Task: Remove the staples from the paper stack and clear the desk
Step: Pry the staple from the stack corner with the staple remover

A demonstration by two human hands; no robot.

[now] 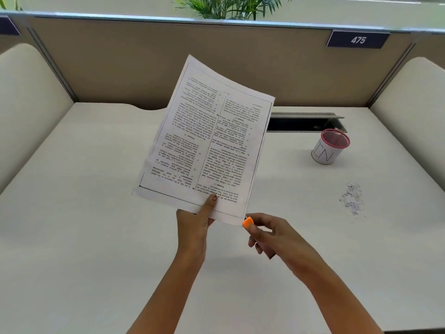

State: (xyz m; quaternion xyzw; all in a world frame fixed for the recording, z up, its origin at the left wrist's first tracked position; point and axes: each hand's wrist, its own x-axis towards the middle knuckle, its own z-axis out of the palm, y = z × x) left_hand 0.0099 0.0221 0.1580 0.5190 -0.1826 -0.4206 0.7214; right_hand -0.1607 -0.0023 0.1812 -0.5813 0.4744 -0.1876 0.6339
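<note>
A printed paper stack (204, 141) is held up above the white desk (96, 213), its text upside down to me. My left hand (195, 220) pinches its near edge, thumb on top. My right hand (267, 235) grips a small orange staple remover (248, 222), whose tip touches the stack's near right corner. A scatter of loose staples (352, 197) lies on the desk to the right.
A pink mesh cup (330, 147) wrapped in white paper stands at the back right, near an open cable slot (305, 122) in the desk. Beige partition walls enclose the desk on three sides, with a sign reading 475 (358, 39).
</note>
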